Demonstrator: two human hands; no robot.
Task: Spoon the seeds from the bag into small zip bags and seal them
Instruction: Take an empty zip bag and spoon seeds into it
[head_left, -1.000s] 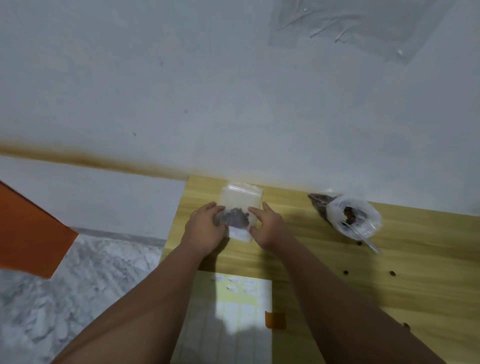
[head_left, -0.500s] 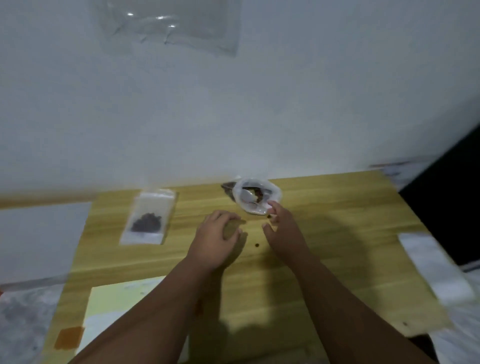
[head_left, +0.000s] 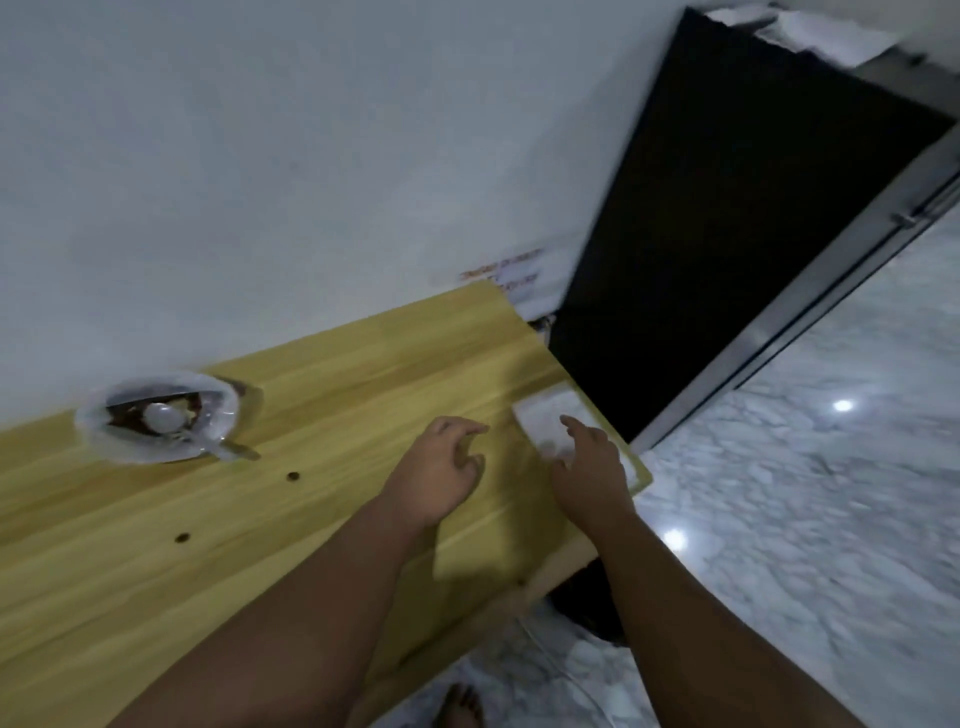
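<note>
Two bare arms reach over the smooth wooden table (head_left: 363, 364); the left hand (head_left: 441, 473) hovers, fingers loosely curled, holding nothing; the right hand (head_left: 592, 473) stretches straight fingers onto one pile of small clear zip bags (head_left: 545, 421); far left of the left hand sits one crinkly seed bag (head_left: 104, 441) with one white spoon (head_left: 163, 418) inside; two brown seeds (head_left: 294, 476) lie loose

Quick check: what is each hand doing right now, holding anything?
Left hand: open, fingers loosely curled, holding nothing.
Right hand: open, fingers stretched over the small zip bags, gripping nothing.
</note>
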